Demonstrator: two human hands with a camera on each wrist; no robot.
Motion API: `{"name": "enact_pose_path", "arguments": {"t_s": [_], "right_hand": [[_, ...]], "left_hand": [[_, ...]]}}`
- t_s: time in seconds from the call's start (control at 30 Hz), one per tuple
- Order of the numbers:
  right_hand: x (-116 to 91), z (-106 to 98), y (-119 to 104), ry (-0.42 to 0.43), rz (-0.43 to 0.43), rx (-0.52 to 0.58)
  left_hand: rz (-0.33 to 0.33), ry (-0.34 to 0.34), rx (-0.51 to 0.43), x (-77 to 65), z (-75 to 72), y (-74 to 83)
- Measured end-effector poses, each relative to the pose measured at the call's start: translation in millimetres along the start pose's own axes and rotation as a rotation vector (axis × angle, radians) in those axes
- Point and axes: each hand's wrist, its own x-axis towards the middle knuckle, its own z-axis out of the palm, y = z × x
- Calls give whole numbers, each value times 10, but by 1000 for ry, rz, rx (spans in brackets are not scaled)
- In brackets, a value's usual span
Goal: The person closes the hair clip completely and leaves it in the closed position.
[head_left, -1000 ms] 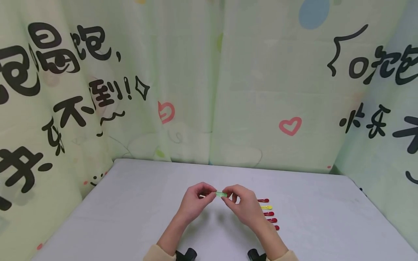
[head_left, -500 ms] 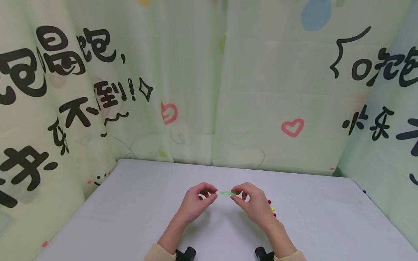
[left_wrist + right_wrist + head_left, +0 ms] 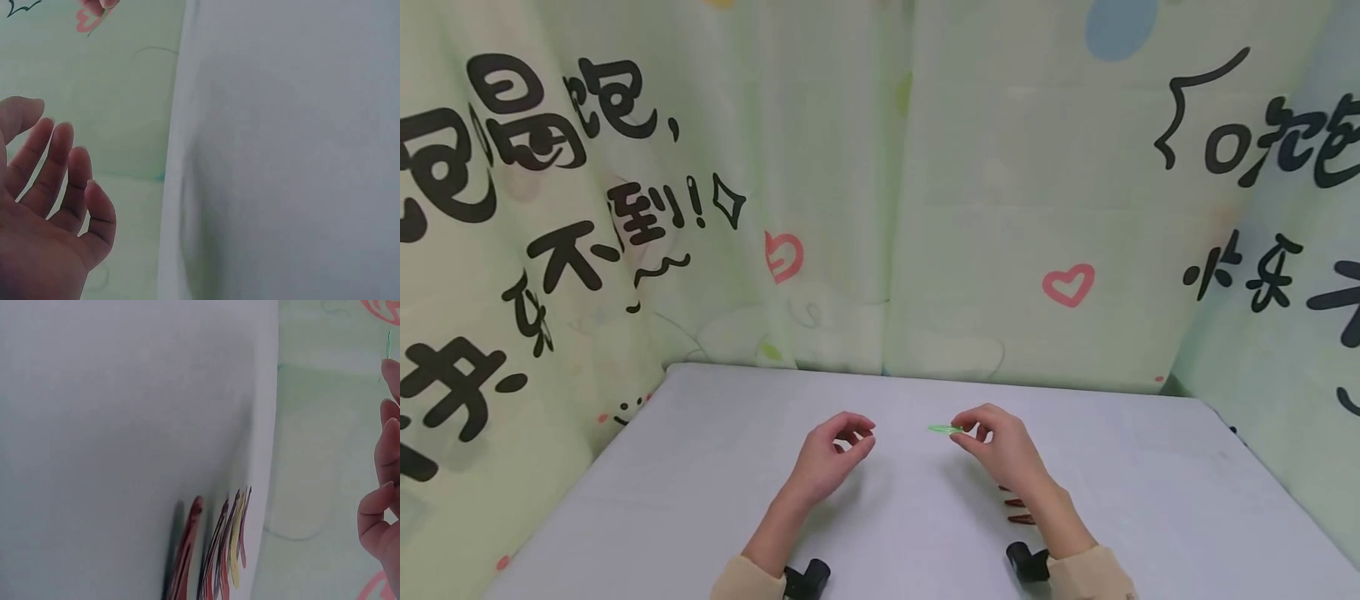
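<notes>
A green snap hair clip is pinched between thumb and fingertips of my right hand, held up above the table; in the right wrist view only a thin edge of the clip shows. My left hand hovers to the left of it, apart from the clip, fingers loosely bent around nothing. The left wrist view also shows that hand with spread, relaxed fingers. Below my right forearm lies a row of hair clips, partly covered by the arm. Red clips and a yellow clip appear in the right wrist view.
A white-covered table spreads under both hands. Pale green curtains with black writing hang behind it and at both sides. Black wrist cameras are strapped at the sleeves.
My left hand has let go of the green hair clip and moved left. The right hand has carried the clip to the right, and its forearm now covers other parts of the clip row.
</notes>
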Motion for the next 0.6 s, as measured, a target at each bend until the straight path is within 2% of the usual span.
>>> {"name": "enact_pose_path", "arguments": {"t_s": [0.43,0.6], "right_hand": [[116,-59,176,-196,220,-59],[131,-73,184,-259,274,-82]], "left_hand": [[-48,23,52,-125,-189,-59],[-72,28,54,-149,-261,-49]]}}
